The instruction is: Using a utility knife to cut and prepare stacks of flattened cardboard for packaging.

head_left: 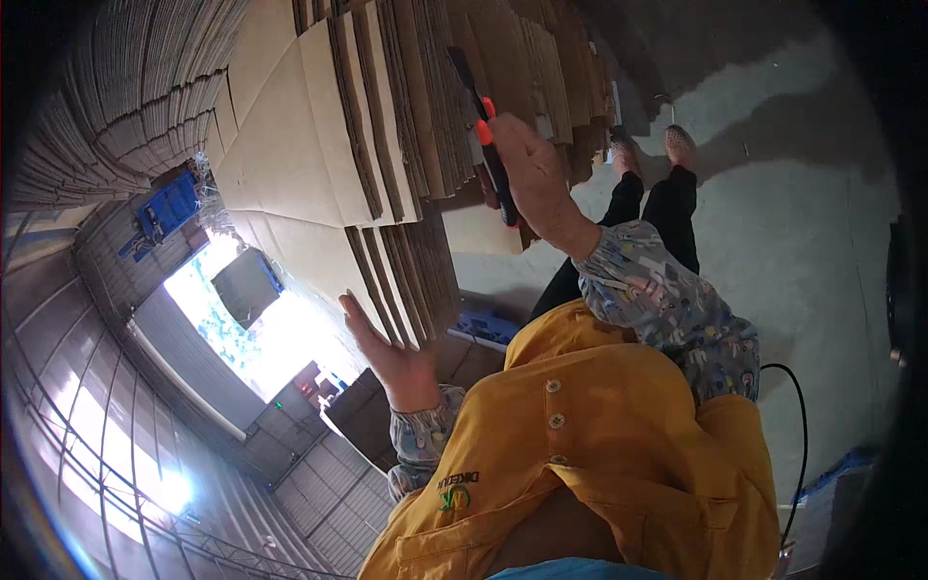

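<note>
My right hand (536,174) is closed around a box cutter (494,155) with a black and orange-red handle. Its narrow dark tip points up and away, in front of the layered edges of a big stack of flat cardboard (290,145). A lower bundle of cardboard sheets (314,256) sticks out toward me. My left hand (396,367) grips this bundle at its near lower corner, thumb along the outer face; the other fingers are mostly hidden by the sheets.
More piled cardboard (106,106) rises at the far left. Blue equipment (169,208) and a bright doorway stand beyond it. My feet (680,145) are on the grey concrete floor (802,232), right of the stack. A black cable (802,416) hangs at my right side.
</note>
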Demonstrator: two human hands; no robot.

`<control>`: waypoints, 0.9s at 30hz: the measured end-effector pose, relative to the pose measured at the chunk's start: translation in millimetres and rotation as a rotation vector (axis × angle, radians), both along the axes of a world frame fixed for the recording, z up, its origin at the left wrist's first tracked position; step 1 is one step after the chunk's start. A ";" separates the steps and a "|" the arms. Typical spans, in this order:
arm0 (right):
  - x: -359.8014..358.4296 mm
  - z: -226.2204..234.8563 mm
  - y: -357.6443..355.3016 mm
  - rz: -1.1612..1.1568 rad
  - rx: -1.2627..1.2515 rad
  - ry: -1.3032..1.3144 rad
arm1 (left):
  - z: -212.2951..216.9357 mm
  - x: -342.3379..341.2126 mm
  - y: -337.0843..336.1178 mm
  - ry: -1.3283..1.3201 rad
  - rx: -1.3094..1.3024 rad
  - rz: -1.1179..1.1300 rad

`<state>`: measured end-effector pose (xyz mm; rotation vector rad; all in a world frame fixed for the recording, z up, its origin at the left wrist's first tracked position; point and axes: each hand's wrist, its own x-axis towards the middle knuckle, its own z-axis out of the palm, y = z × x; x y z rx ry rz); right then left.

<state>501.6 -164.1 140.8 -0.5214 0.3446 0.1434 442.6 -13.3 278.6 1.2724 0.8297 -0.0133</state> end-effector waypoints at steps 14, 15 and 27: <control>-2.8 -6.0 -4.3 0.048 -0.145 -0.062 | 0.5 -0.8 -0.6 -0.027 0.034 -0.010; -3.2 -5.6 -6.0 0.060 -0.166 -0.064 | 2.2 0.3 -2.7 -0.026 0.034 -0.009; 1.0 2.3 -13.3 0.075 -0.158 -0.021 | 3.5 0.3 -2.5 -0.046 0.003 -0.104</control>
